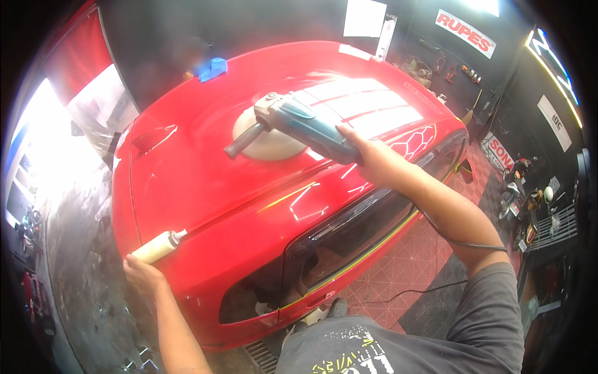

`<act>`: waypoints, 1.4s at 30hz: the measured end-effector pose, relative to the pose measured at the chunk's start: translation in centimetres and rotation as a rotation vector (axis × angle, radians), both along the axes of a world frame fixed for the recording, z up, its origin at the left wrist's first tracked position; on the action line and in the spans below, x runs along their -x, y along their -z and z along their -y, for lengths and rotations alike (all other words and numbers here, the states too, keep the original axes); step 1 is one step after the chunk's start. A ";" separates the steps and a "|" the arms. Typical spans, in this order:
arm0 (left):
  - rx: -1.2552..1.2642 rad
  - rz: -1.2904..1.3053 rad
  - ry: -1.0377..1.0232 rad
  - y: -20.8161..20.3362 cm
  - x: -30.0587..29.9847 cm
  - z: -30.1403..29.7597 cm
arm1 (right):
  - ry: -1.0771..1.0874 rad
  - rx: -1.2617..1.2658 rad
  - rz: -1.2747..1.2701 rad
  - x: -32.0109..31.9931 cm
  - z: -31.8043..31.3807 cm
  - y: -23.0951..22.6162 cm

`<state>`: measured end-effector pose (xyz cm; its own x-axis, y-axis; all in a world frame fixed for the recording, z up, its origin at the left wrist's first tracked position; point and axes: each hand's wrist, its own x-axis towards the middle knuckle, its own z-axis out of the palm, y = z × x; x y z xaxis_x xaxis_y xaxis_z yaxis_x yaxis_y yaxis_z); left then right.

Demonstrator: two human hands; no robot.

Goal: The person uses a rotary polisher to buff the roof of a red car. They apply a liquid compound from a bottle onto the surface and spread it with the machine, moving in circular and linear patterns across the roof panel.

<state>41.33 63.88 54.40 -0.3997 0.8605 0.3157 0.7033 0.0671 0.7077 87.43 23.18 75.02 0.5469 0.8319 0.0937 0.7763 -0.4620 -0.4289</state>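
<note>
Wrapped round the rear body of a teal rotary polisher (314, 124) is my right hand (377, 161). The polisher's round pale pad (274, 145) lies against or just over the glossy red car roof (205, 181); I cannot tell which. Its side handle (244, 141) sticks out toward the left, with no hand on it. At the lower left my left hand (146, 277) grips a pale yellow squeeze bottle (156, 247), tilted with its white nozzle pointing up and right over the roof edge. Part of the bottle's base is hidden by my fingers.
A black cord (464, 245) runs along my right forearm, and a cable (411, 292) trails on the red tiled floor (389, 274). A blue cloth (212, 69) lies at the roof's far edge. Dark side windows (349, 240) face me. A wire rack (554, 227) stands at right.
</note>
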 end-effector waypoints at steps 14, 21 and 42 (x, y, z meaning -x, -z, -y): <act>-0.022 0.002 -0.029 0.8 0.4 -0.6 | -0.092 0.042 0.035 4.7 -3.6 1.3; -0.009 -0.046 0.002 0.2 0.1 -0.2 | -0.006 0.060 0.064 1.1 -0.1 1.0; -0.065 0.043 0.042 -1.8 -1.2 1.6 | 0.588 0.027 -0.064 -19.7 9.2 -1.1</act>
